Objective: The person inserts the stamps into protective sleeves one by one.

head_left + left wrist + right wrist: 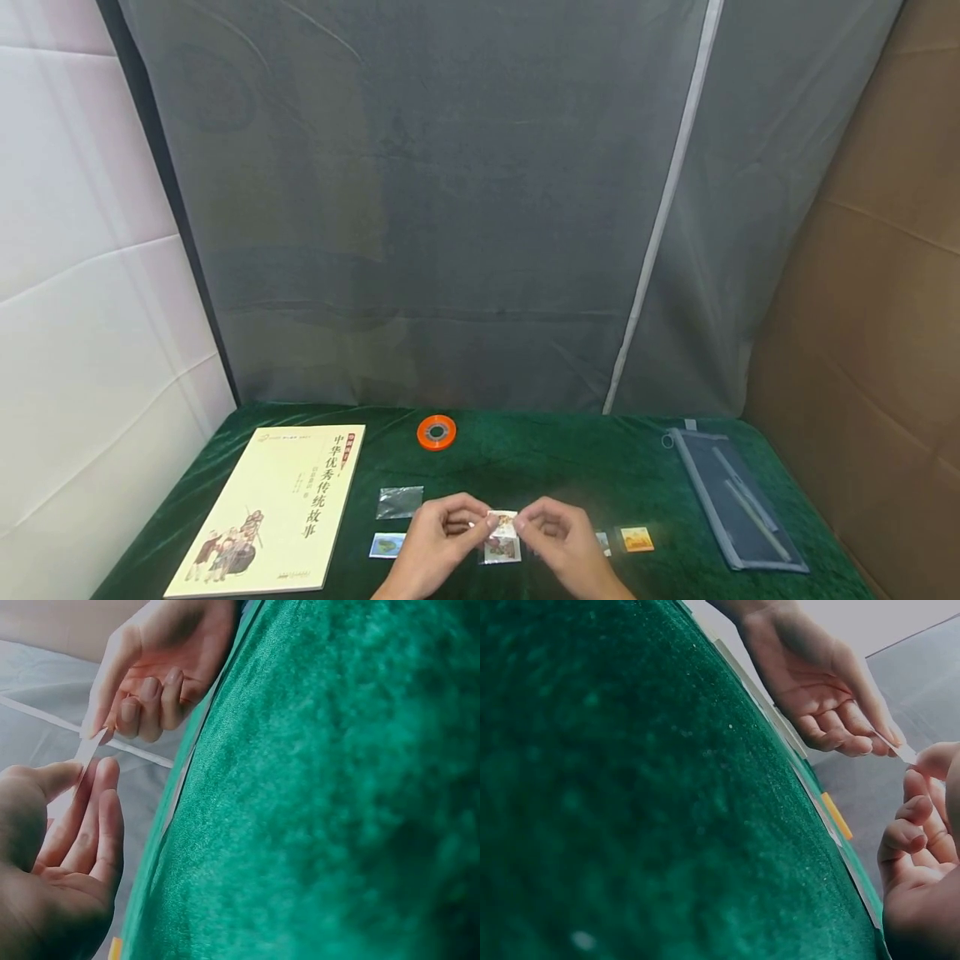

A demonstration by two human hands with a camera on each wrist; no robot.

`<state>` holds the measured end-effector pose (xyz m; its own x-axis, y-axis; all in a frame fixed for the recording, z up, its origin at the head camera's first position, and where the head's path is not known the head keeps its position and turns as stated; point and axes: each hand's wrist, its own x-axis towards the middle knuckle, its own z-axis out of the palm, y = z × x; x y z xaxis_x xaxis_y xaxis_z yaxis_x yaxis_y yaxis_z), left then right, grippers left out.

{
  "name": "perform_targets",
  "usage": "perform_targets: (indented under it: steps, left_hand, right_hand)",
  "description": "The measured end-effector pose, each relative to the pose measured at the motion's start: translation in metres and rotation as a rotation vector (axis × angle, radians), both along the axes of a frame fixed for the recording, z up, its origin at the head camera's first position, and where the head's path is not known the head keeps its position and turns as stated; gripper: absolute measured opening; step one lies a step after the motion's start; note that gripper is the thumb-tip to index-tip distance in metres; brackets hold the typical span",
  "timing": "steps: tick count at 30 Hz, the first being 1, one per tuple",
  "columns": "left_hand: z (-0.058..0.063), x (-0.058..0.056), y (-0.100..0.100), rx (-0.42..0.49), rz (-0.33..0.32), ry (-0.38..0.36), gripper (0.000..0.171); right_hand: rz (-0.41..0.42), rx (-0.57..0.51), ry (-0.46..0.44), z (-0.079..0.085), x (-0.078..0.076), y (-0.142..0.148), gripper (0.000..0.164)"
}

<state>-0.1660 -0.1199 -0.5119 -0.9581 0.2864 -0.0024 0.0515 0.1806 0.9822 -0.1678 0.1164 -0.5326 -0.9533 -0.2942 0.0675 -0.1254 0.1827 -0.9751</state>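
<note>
Both hands meet over the front middle of the green table (pixel 540 458). Between them hangs a small picture stamp in a clear sleeve (pixel 504 523), held just above the cloth. My left hand (pixel 486 524) pinches its left edge between thumb and forefinger, and my right hand (pixel 522 526) pinches the right edge. The left wrist view shows the sleeve (pixel 86 750) edge-on as a thin strip between the left hand (pixel 79 776) and the right hand (pixel 105 727). From the right wrist view the sleeve (pixel 900 750) again spans both hands. Another stamp (pixel 502 550) lies right below.
Loose stamps lie at the front left (pixel 387 545) and front right (pixel 636 539). An empty clear sleeve (pixel 400 502) sits behind them. A yellow book (pixel 277 508) lies at left, an orange tape roll (pixel 437 432) at the back, a grey zip pouch (pixel 731 500) at right.
</note>
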Motion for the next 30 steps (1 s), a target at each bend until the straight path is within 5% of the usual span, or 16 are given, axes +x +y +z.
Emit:
perform_targets:
  steps: [30]
  left_hand:
    - [0.0001,0.0030,0.0047,-0.017,-0.030,0.006,0.017]
  right_hand:
    - [0.174,-0.028,-0.024,0.0007,0.0008,0.0020,0.019]
